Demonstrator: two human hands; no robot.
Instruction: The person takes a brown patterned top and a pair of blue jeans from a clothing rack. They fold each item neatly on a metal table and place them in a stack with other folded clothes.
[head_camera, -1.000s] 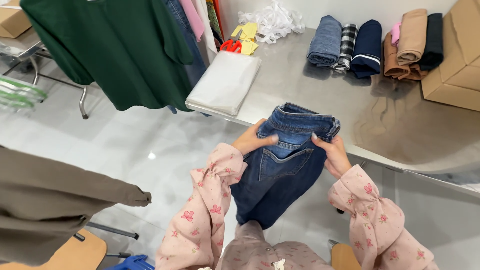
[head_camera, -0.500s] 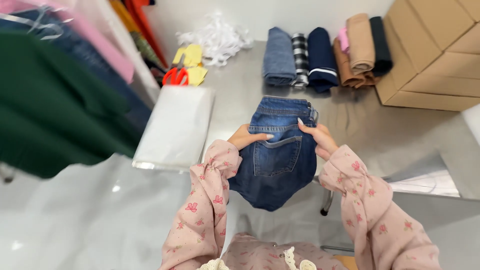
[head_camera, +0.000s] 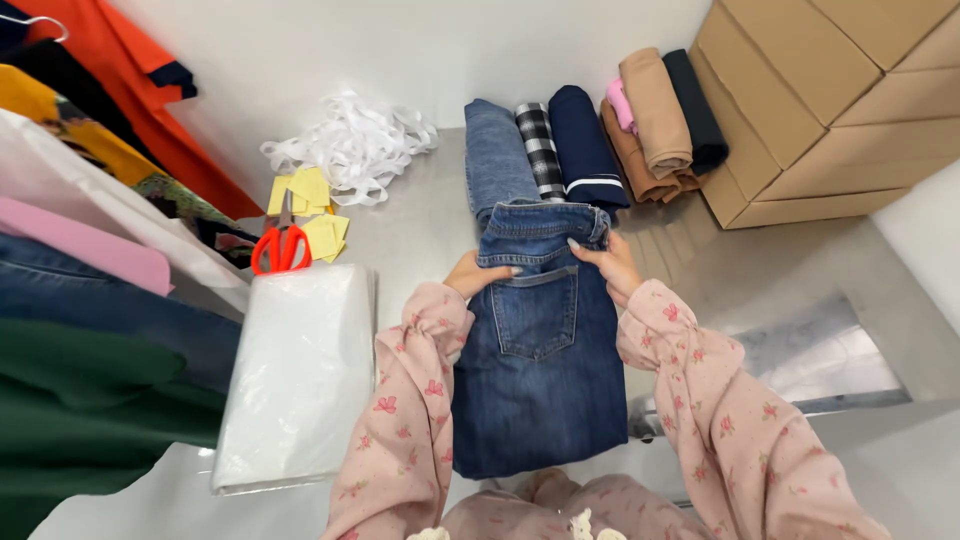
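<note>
While both hands grip folded jeans (head_camera: 540, 340), table edge (head_camera: 800, 405) near, bare steel right.

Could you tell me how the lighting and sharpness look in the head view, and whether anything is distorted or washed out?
Head view: even, soft light; the folded jeans between the left hand and right hand are sharp; mild glare on the clear plastic bags and a bright reflection on the metal table; the white wall is nearly washed out; wide-angle distortion slants the cardboard boxes and stretches the edges.
</note>
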